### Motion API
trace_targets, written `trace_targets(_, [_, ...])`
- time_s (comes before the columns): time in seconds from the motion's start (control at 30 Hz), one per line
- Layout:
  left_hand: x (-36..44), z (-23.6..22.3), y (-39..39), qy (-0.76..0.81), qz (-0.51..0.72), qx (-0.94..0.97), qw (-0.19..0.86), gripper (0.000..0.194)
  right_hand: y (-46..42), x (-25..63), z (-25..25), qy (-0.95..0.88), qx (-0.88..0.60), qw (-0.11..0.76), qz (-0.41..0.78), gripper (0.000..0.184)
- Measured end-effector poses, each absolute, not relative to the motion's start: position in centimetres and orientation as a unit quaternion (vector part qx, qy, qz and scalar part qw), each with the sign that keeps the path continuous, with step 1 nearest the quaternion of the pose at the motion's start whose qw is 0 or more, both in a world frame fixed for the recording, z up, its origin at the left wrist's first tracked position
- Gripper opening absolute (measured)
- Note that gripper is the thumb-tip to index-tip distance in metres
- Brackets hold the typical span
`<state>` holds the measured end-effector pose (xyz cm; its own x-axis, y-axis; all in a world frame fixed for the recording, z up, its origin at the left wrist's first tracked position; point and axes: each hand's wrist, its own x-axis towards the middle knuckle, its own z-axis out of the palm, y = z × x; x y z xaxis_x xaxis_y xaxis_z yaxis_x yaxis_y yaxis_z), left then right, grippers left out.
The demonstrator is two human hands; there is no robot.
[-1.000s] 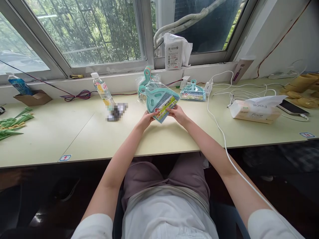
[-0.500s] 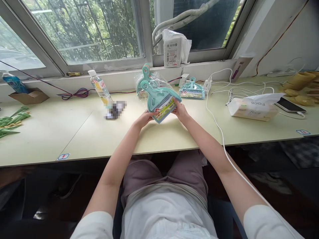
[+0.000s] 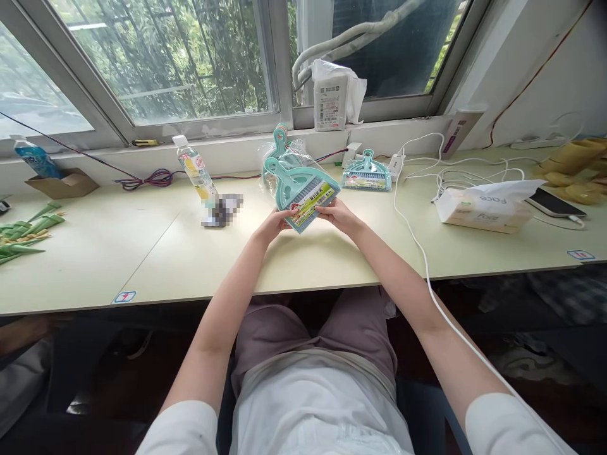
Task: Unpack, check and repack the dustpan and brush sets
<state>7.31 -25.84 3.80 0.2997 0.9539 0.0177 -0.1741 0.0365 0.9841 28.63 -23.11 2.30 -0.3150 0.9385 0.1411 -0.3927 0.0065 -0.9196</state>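
Observation:
Between my two hands a teal dustpan and brush set [image 3: 303,189] is held tilted above the table, its handle pointing up and left and its bristles and yellow label facing me. My left hand [image 3: 275,225] grips its lower left corner with the thumb on the front. My right hand [image 3: 340,216] is closed on the right edge, thumb across the label. Just behind it stand more teal sets [image 3: 279,146] in clear plastic wrap, partly hidden. Farther right, another wrapped dustpan and brush set [image 3: 367,172] lies near the wall.
A drink bottle [image 3: 195,169] and a blurred-out item [image 3: 222,210] are to the left. On the right are a tissue pack [image 3: 486,208], a phone [image 3: 554,201] and tangled white cables [image 3: 467,174]. One white cable [image 3: 423,259] hangs over the table's front edge, across my right arm.
The set has shifted slightly left and turned a little in my hands. My right thumb has slid farther across the label. The camera view has moved slightly.

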Motion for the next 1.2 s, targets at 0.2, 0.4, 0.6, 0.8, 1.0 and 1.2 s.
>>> trace_targets(0.2, [7.6, 3.9, -26.5, 0.321, 0.329, 0.594, 0.66, 0.056, -23.2, 28.3, 1.8, -0.478, -0.262, 0.573, 0.612, 0.042])
trace_targets(0.4, [7.7, 3.7, -26.0, 0.249, 0.375, 0.584, 0.675, 0.053, -23.8, 27.7, 2.5, -0.453, -0.275, 0.626, 0.571, 0.043])
trace_targets(0.6, [8.1, 4.0, -26.6, 0.26, 0.443, 0.567, 0.644, 0.057, -23.6, 27.8, 2.4, -0.443, -0.279, 0.622, 0.582, 0.044])
trace_targets(0.8, [8.8, 3.9, -27.4, 0.249, 0.254, 0.601, 0.716, 0.058, -23.2, 28.1, 2.1, -0.44, -0.271, 0.636, 0.573, 0.043])
trace_targets(1.0, [8.8, 3.5, -26.8, 0.254, 0.378, 0.586, 0.67, 0.053, -23.1, 28.2, 2.1, -0.441, -0.275, 0.636, 0.571, 0.04])
trace_targets(1.2, [9.0, 3.8, -27.2, 0.243, 0.403, 0.566, 0.677, 0.054, -23.2, 28.2, 2.3, -0.446, -0.275, 0.626, 0.578, 0.037])
